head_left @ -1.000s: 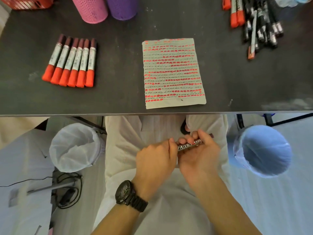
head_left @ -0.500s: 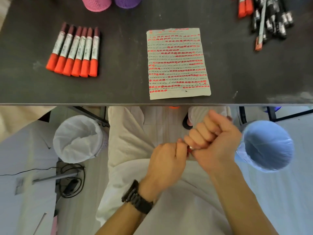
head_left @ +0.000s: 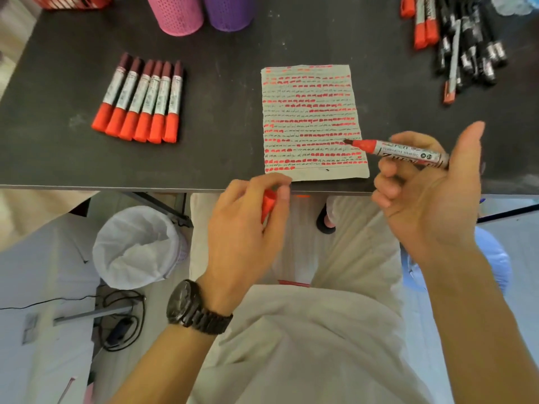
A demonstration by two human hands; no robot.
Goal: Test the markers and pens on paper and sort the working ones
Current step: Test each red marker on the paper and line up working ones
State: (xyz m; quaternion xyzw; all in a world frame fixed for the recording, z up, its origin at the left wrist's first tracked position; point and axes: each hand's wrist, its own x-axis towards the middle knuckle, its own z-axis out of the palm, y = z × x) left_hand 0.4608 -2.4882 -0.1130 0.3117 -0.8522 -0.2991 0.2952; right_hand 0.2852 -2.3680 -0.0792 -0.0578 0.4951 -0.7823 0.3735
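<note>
Marker (head_left: pixel 408 152) raised uncapped over paper (head_left: pixel 309 112), right hand (head_left: pixel 431 199) gripping it, left hand (head_left: pixel 242 228) pinching cap (head_left: pixel 268 204)

We wear a black wristwatch (head_left: pixel 189 304) with a round dark dial and a chunky link strap, just behind our left hand (head_left: pixel 245 237). Both forearms (head_left: pixel 478 316) are bare. Loose pale cream clothing (head_left: pixel 306 345) covers our lap and legs, and a dark shoe (head_left: pixel 325 226) shows beyond them.

Left hand (head_left: pixel 248 228) pinches a cap (head_left: pixel 268 205); right hand (head_left: pixel 431 199) grips the marker (head_left: pixel 405 151).
</note>
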